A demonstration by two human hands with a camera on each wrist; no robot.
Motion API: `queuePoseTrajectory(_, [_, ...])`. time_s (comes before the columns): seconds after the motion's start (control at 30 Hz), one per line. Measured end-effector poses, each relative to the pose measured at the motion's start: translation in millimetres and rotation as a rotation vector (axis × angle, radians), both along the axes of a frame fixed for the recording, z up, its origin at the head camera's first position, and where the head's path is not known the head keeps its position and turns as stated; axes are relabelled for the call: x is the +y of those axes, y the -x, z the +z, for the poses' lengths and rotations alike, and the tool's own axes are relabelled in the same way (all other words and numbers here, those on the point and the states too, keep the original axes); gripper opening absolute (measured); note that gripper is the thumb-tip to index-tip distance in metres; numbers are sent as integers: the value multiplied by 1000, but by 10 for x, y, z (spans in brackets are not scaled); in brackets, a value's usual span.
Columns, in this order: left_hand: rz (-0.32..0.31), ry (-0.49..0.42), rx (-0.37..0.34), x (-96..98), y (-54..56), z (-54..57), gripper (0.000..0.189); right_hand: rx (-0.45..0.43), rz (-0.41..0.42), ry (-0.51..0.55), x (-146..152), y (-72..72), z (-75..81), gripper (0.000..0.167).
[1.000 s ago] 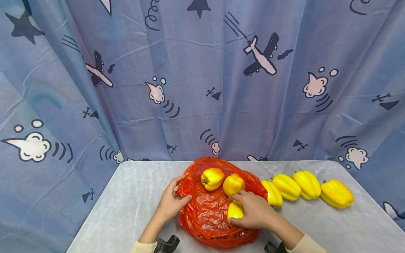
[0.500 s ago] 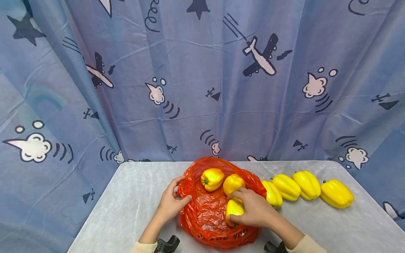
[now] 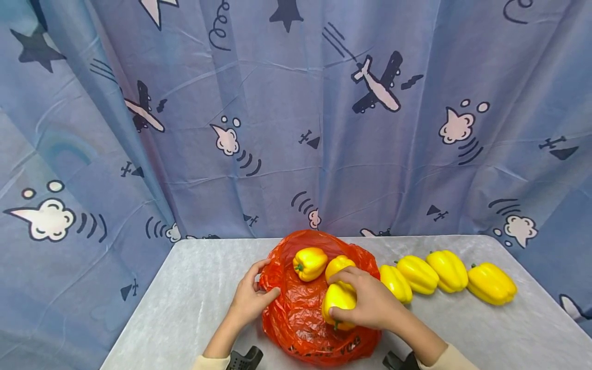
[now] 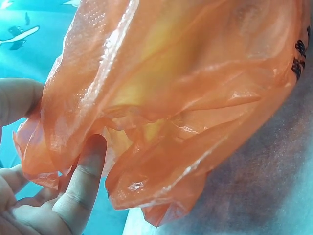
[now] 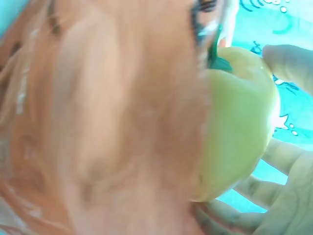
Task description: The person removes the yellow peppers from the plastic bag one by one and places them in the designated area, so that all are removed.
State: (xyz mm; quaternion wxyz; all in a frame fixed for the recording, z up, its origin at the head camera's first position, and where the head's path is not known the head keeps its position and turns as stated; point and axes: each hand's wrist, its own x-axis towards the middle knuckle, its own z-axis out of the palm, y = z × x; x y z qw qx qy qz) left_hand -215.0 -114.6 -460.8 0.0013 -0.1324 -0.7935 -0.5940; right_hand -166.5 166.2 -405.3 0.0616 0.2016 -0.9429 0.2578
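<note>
A red plastic bag (image 3: pixel 300 303) lies on the table with its mouth spread wide. My left hand (image 3: pixel 250 297) holds its left rim between fingers and thumb; the left wrist view shows the thin plastic (image 4: pixel 166 93) caught by the fingers. Over the right part of the opening, my right hand (image 3: pixel 372 300) grips a yellow bell pepper (image 3: pixel 337 303), stem towards me. The right wrist view has this pepper (image 5: pixel 239 117) partly behind the blurred bag side. Inside the bag rest a bell pepper (image 3: pixel 310 263) with an orange blush and another yellow one (image 3: pixel 339 264), partly covered by the right fingers.
Right of the bag, several yellow bell peppers stand in a row: one against the bag (image 3: pixel 395 283), then others (image 3: pixel 418 275), (image 3: pixel 447 271) and a last pepper (image 3: pixel 492 283). The grey table (image 3: pixel 194 288) ends at a patterned blue curtain (image 3: pixel 277 128).
My right hand has shifted slightly left with its pepper, which has turned so that its stem shows. The bag's right rim has drawn inward. My left hand keeps its place.
</note>
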Motion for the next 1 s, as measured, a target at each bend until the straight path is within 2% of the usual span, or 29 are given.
queuePoseTrajectory(0.27, [6,4,-10,-3,-1,5,65,26,0,69,8,-38,169,43])
queuePoseTrajectory(0.53, [3,8,-14,-12,8,-2,65,59,-27,90,84,-81,327,48])
queuePoseTrajectory(0.83, [-6,5,2,-12,6,-2,65,121,-52,124,278,-159,459,50])
queuePoseTrajectory(1.0, [-3,2,0,-12,-5,8,66,133,-98,123,432,-207,501,48])
